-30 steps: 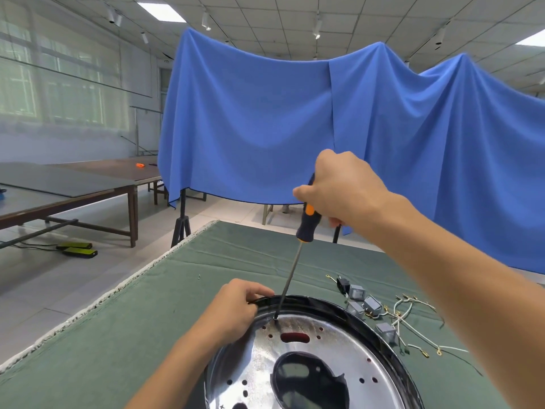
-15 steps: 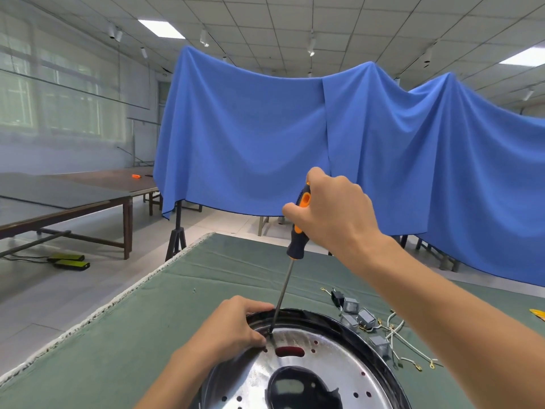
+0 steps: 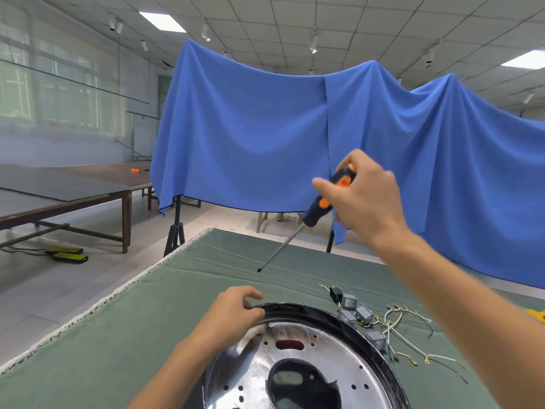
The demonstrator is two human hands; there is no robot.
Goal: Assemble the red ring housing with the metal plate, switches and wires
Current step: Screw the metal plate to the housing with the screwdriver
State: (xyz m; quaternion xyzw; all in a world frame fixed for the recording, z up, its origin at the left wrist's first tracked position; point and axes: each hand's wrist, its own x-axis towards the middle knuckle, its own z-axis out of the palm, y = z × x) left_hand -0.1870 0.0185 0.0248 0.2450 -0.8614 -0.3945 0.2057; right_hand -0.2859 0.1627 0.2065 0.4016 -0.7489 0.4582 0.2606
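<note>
Grip, left hand (image 3: 236,315): fingers curled over the dark far-left rim of the ring housing (image 3: 321,311), pinching it to steady the part; the housing sits at the near edge of the green tabletop (image 3: 118,335), cut off by the frame bottom. Metal plate (image 3: 321,343): shiny, perforated disc seated inside the housing, one small screw (image 3: 270,325) showing just beside the left fingertips, a red slot beyond it. Switches (image 3: 355,312) and wires (image 3: 404,323): loose on the cloth just right of the housing, toward the right edge. One stray screw (image 3: 195,284): on the cloth toward the left edge. Grip, right hand (image 3: 365,199): wrapped round the black-and-orange handle of the screwdriver (image 3: 298,231), raised clear of the plate; long axis slants, tip down-left toward the far left of the tabletop. Risks, judged: the tip could skid off the screw head and jab the steadying fingers; loose wires could snag; the plate may shift if the hold slackens.
</note>
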